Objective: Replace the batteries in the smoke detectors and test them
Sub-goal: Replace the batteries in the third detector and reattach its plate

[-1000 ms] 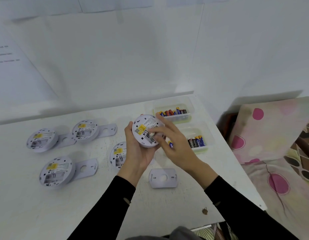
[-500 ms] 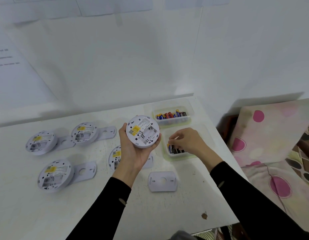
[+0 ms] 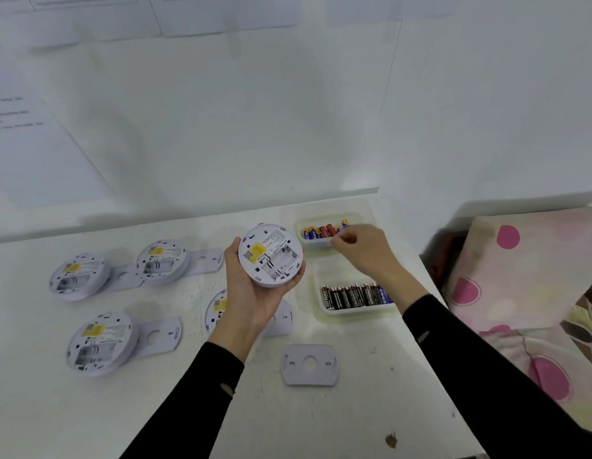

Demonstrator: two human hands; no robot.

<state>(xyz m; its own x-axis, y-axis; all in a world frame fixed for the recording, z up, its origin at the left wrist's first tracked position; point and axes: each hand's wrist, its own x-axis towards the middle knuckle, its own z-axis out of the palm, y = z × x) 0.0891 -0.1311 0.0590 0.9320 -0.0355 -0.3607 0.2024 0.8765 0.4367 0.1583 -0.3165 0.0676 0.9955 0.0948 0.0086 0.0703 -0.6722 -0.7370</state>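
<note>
Head view: left hand (image 3: 251, 303) cups the smoke detector (image 3: 270, 255); right of it, right hand (image 3: 364, 250) bunches fingers over the far battery tray (image 3: 316, 245), can't tell if pinching anything.

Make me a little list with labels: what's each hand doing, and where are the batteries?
Left hand: holds smoke detector, back up, battery slots look empty
Right hand: fingers curled over far tray; holding anything, cannot tell
Far tray: mixed coloured batteries
Near tray: black batteries
Loose plate: on table, near edge
</note>
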